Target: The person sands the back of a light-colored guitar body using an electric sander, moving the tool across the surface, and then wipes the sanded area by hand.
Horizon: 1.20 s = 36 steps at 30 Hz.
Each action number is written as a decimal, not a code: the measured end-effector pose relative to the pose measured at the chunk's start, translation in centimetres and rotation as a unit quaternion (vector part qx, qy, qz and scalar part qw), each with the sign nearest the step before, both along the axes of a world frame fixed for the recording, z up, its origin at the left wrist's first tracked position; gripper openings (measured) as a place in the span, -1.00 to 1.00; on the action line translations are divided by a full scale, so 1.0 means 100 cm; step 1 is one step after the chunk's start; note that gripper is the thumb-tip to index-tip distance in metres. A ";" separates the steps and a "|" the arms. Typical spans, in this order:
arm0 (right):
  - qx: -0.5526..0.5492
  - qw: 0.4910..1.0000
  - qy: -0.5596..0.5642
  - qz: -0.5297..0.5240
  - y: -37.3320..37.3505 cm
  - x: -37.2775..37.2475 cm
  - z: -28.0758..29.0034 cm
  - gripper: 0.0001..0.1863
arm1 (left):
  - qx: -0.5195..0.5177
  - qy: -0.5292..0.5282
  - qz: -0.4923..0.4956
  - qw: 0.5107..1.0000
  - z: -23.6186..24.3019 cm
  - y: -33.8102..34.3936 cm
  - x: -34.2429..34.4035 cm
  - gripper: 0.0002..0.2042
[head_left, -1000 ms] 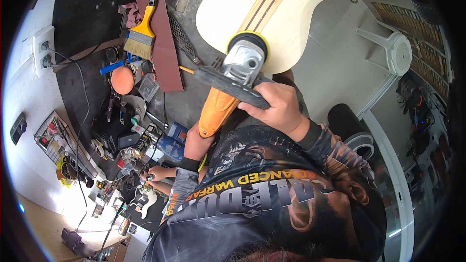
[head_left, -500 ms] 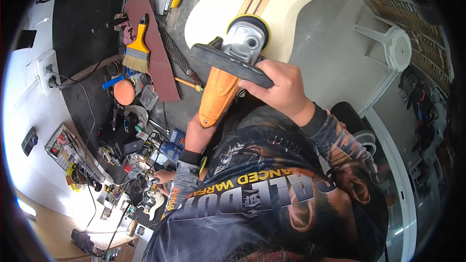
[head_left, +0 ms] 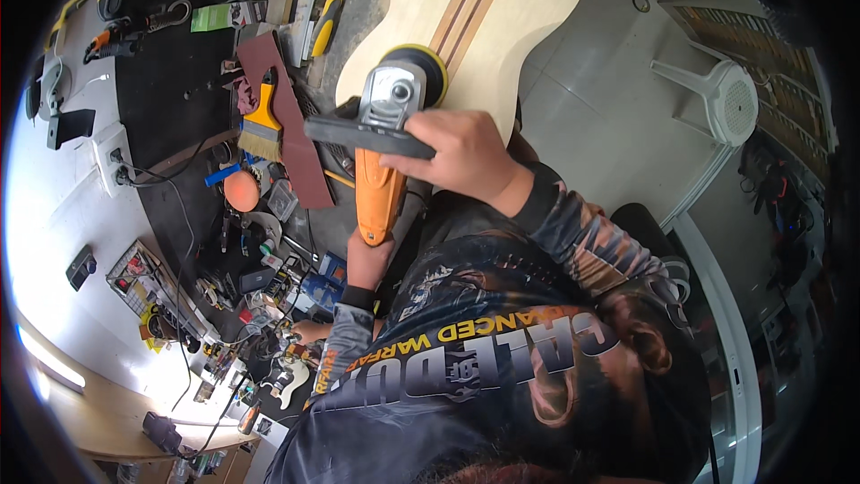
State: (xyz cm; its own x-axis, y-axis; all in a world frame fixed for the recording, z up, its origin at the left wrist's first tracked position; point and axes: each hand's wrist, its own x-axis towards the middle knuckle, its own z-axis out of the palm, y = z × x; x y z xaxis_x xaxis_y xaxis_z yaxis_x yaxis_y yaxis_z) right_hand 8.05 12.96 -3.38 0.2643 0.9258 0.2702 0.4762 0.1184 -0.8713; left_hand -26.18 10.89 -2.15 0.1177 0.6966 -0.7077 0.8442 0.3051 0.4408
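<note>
An orange and silver rotary sander (head_left: 383, 184) rests its round, yellow-edged pad on a pale wooden guitar body (head_left: 524, 13) with dark stripes down its middle. My right hand (head_left: 470, 151) is closed round one end of the sander's black loop handle. At the sander's rear end, my left hand (head_left: 365, 262) holds the orange housing from below, its fingers mostly hidden by the tool. The pad sits on the near left part of the body, whose lower left edge lies close to the handle.
Left of the guitar body lie a red-brown sanding sheet (head_left: 287, 130), a wide yellow paintbrush (head_left: 262, 121), a yellow-handled tool (head_left: 328, 25) and an orange round pad (head_left: 241, 190). Another person's bare arm (head_left: 311, 332) reaches over the cluttered bench. A white stool (head_left: 736, 109) stands at right.
The sander and both my hands have shifted, the pad moving left and slightly nearer across the guitar body. More of the body's far end shows now. Both hands keep their hold.
</note>
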 end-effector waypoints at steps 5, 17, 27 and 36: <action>0.023 0.997 -0.020 -0.069 0.002 0.058 -0.001 -0.50 | 0.048 -0.042 -0.062 0.996 0.006 0.032 0.069 -0.66; -0.054 0.998 0.010 0.037 -0.031 0.046 0.008 -0.49 | -0.011 -0.049 -0.006 0.999 0.014 -0.021 0.052 -0.61; -0.270 0.894 0.069 0.351 0.028 -0.052 0.062 -0.51 | -0.061 -0.147 0.260 0.952 0.033 -0.145 -0.041 -0.57; -0.184 0.900 0.075 0.388 -0.007 -0.087 0.149 -0.42 | 0.124 -0.141 0.321 0.928 0.085 -0.238 -0.003 -0.65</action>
